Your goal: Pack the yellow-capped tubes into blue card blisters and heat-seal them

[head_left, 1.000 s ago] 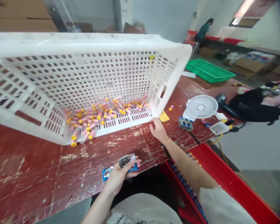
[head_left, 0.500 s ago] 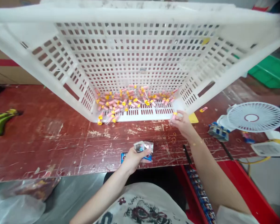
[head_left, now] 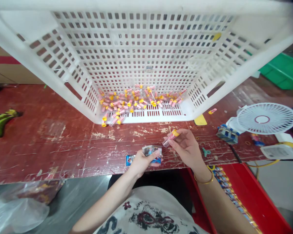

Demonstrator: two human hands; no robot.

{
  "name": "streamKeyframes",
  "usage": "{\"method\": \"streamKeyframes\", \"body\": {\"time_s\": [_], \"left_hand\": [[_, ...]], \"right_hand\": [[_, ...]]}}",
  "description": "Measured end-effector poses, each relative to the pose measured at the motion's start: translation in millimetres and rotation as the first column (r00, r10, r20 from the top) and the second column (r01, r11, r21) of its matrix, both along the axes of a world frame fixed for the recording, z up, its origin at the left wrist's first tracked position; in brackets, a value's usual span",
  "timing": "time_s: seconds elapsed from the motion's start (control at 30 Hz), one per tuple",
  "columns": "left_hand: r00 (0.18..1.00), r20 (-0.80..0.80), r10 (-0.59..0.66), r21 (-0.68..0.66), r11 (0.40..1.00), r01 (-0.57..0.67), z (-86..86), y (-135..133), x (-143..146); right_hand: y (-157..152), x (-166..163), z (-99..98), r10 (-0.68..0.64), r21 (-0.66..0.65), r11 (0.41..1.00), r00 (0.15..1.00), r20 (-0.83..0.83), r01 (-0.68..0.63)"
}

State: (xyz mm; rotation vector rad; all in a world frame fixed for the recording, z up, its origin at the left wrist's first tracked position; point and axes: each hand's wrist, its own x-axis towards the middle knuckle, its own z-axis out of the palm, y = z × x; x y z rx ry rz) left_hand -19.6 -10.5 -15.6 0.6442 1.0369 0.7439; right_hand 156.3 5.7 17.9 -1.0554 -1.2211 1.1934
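My left hand (head_left: 142,161) is closed on a small plastic packet (head_left: 153,154), clear and printed in blue. Under that hand, on the table, lies another blue packet (head_left: 130,160), partly covered. Close by on the right, my right hand (head_left: 186,148) pinches a small clear tube (head_left: 170,137) with a yellow cap and pink print, held tilted over the table. Behind both hands a large white plastic basket (head_left: 136,119) lies on its side, its open face toward me. Many similar pink tubes with yellow caps (head_left: 122,105) are heaped on its lower wall.
A white fan (head_left: 266,119) stands at the right, beside a bundle of blue packets (head_left: 227,134). One loose tube (head_left: 212,111) and a yellow card (head_left: 200,120) lie right of the basket. Bananas (head_left: 2,123) rest at the left. Below the table edge sits a red tray (head_left: 256,191).
My right hand has drawn back from the basket's lower right corner toward my left hand, bringing a tube along. My left hand stays almost in place with the packet.
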Motion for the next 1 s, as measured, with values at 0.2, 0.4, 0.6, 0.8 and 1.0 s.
{"method": "streamKeyframes", "body": {"time_s": [0.2,0.4,0.6,0.8,1.0], "left_hand": [[0.997,-0.071,-0.005,0.120,0.993,0.013,-1.6,-3,1],[0.999,-0.022,0.039,0.113,0.993,-0.036,-8.9,-3,3],[0.998,-0.061,0.007,0.162,0.987,0.003,-4.7,-4,3],[1.000,0.021,-0.017,0.021,1.000,0.017,8.1,-6,5],[0.985,0.153,0.075,-0.151,0.987,-0.052,15.6,2,16]], "right_hand": [[-5,-1,5.8,0.029,0.085,0.995,0.987,0.160,-0.043],[-5,0,14.3,0.042,0.246,0.959,0.929,0.367,-0.141],[3,-4,2.0,0.181,0.065,0.976,0.939,0.291,-0.208],[8,-1,-17.3,0.190,-0.146,0.970,0.981,-0.029,-0.193],[-18,-11,-22.4,0.255,-0.177,0.951,0.967,-0.007,-0.252]]}}
